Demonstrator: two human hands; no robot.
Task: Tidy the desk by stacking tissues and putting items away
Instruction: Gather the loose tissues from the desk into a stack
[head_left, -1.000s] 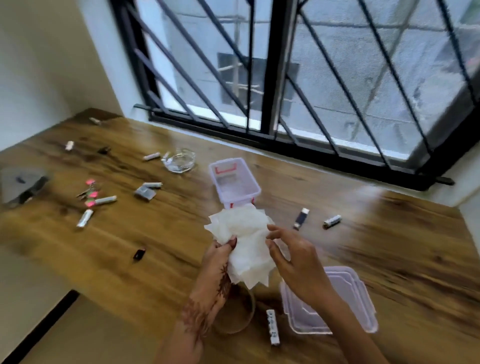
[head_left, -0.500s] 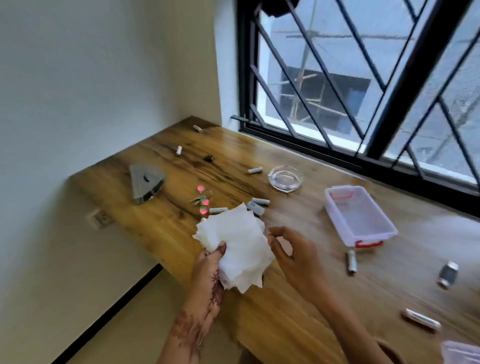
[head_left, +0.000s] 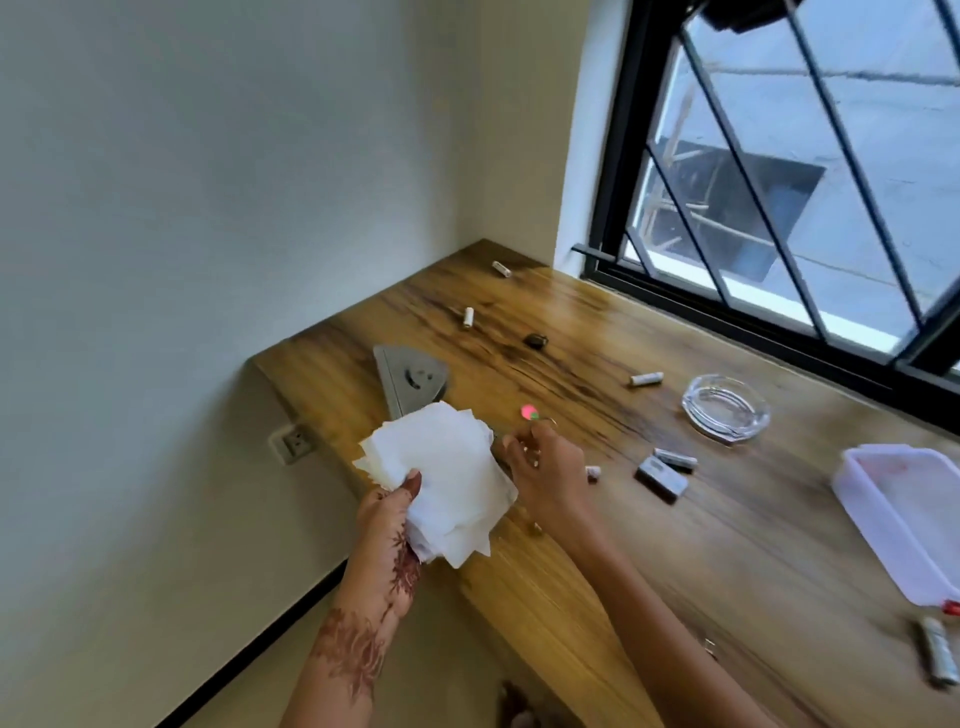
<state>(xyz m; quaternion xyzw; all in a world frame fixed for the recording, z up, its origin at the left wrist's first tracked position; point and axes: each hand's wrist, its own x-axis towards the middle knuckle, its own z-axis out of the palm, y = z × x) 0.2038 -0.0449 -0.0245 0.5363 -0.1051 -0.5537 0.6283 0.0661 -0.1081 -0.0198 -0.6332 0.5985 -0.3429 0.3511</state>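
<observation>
a stack of white tissues (head_left: 447, 478) is gripped in the left hand (head_left: 387, 525), with the thumb laid across the top sheet and the fingers curled beneath. the stack is held tilted in the air over the near left edge of the desk (head_left: 675, 545) and is not resting on it. the right hand (head_left: 545, 470) is held just beside the stack's right edge with its fingers curled; whether anything is pinched between them cannot be told. a small pink-and-green object (head_left: 529, 413) is seen just beyond its fingertips. a grey triangular holder (head_left: 410, 376) lies flat on the desk behind the tissues. a clear glass ashtray (head_left: 726, 408) is set near the window (head_left: 805, 182), and a translucent plastic container (head_left: 898, 514) is seen at the right edge. small cylinders (head_left: 647, 379) are scattered across the desk, well apart from one another.
</observation>
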